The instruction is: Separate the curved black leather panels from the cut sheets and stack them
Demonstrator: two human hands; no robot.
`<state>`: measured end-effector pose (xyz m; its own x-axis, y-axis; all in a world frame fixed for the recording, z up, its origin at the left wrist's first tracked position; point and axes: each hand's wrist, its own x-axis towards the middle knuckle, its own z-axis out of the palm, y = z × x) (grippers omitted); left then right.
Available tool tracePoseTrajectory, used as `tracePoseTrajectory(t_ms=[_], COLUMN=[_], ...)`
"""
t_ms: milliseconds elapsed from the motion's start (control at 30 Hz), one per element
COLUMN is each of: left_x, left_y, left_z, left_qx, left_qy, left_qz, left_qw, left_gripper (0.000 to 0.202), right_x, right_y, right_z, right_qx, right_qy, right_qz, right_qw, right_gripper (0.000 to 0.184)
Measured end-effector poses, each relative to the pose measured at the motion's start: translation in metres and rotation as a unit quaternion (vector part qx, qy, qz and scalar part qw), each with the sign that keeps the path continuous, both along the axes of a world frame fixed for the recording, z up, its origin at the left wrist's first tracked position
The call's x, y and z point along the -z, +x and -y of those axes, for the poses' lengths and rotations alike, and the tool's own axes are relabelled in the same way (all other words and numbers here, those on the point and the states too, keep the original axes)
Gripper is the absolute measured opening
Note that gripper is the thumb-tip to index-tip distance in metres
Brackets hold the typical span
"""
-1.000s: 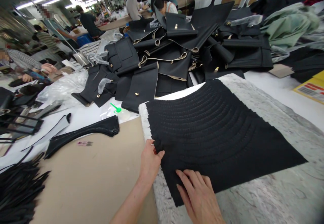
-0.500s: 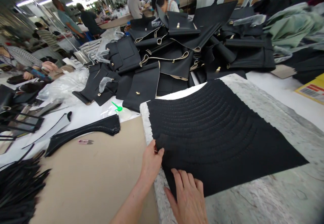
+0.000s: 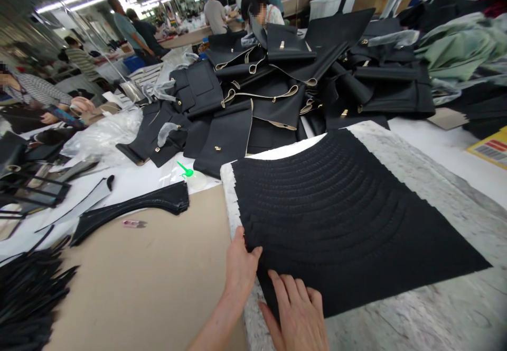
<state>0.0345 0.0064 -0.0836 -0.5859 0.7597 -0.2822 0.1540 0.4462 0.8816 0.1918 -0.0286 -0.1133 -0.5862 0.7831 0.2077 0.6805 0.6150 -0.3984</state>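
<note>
A fan of overlapping black strips [image 3: 340, 213] lies spread in curved rows on a grey-white speckled slab [image 3: 428, 182]. My left hand [image 3: 241, 269] is at the fan's near left corner, thumb and fingers pinched on the end of a black strip. My right hand [image 3: 297, 314] rests beside it on the fan's near edge, palm down with the fingers stretched flat on the strips. Nothing is held in the right hand.
A tan cardboard sheet [image 3: 150, 277] lies left of the slab, with a curved black piece [image 3: 134, 211] and a small pink tool [image 3: 132, 224] by it. A heap of black bag parts [image 3: 285, 86] is behind. A green-tipped glue bottle [image 3: 190, 175] stands near. Other people work at the far tables.
My right hand has slid left along the fan's near edge toward my left hand. The left hand has shifted slightly toward me along the corner.
</note>
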Motion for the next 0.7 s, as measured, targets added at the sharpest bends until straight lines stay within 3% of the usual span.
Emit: tracePoseTrajectory(t_ms=[267,533,633,700], left_x=[-0.009,-0.022,-0.019,-0.017], left_y=[0.005,0.011,0.009,0.008], left_z=[-0.003,-0.006,0.002,0.007], left_qx=[0.017,0.081,0.083,0.071], left_qy=[-0.086,-0.198,-0.189,-0.136], left_qz=[-0.106,-0.218,-0.29,-0.365], left_qw=[0.99,0.952,0.935,0.918], left_gripper=[0.039,0.056,0.057,0.052], right_x=[-0.001,-0.002,0.0,0.0], right_y=[-0.001,-0.005,-0.007,-0.007], right_z=[-0.001,0.001,0.003,0.004], right_qx=[0.01,0.042,0.047,0.049], right_qy=[-0.02,-0.018,-0.009,-0.004], right_qz=[-0.018,-0.044,-0.036,-0.036], right_qw=[1.0,0.998,0.998,0.998], right_gripper=[0.048,0.045,0.048,0.046])
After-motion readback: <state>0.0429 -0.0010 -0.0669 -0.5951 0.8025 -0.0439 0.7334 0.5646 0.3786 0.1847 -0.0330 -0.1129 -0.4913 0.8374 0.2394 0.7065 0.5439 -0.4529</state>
